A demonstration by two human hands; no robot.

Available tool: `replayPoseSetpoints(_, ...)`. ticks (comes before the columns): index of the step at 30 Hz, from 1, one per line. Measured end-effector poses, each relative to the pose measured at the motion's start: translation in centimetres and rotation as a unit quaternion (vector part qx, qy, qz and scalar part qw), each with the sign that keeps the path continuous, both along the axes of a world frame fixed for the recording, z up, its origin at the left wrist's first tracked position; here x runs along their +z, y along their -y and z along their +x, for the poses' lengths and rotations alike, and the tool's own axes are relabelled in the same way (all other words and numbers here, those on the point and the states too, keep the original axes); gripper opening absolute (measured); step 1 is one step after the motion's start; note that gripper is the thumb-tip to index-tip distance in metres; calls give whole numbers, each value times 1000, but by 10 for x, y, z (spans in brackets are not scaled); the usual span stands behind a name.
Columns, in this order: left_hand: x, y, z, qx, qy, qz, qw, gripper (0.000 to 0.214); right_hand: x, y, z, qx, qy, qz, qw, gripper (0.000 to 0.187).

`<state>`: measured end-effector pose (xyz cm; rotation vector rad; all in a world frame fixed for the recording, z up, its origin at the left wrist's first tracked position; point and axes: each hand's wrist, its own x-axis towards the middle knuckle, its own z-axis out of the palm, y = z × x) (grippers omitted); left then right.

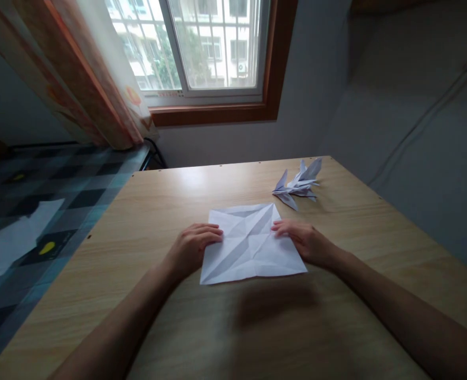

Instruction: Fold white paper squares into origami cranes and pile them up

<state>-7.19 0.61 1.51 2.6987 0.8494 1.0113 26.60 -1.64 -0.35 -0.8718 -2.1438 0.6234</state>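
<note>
A square sheet of white paper (253, 248) with creases crossing at its middle is spread out over the wooden table (158, 211). My left hand (196, 244) grips its left edge, fingers on top and the thumb hidden. At the right edge, my right hand (302, 238) holds the sheet with its fingertips over the upper face. The near edge bows up slightly. Behind the sheet, to the right, lies a cluster of folded white paper cranes or similar pointed shapes (298, 184); exactly what they are I cannot tell.
Left of the table is a bed with a checked cover (70, 179), bearing loose white paper (17, 240). Beyond the table stand a barred window (217, 53) and an orange patterned curtain (78, 68). A wall (423, 158) with a hanging cable borders the right side.
</note>
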Motion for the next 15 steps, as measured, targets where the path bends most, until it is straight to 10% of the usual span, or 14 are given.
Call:
replayPoseSetpoints(6, -7, -4, -8, -26, -100, -15, 995, 24, -7, -6, 6, 37, 143, 14, 989, 51)
replayPoseSetpoints(15, -11, -5, -15, -19, -116, 5, 993, 25, -7, -11, 13, 26, 149, 48, 987, 30)
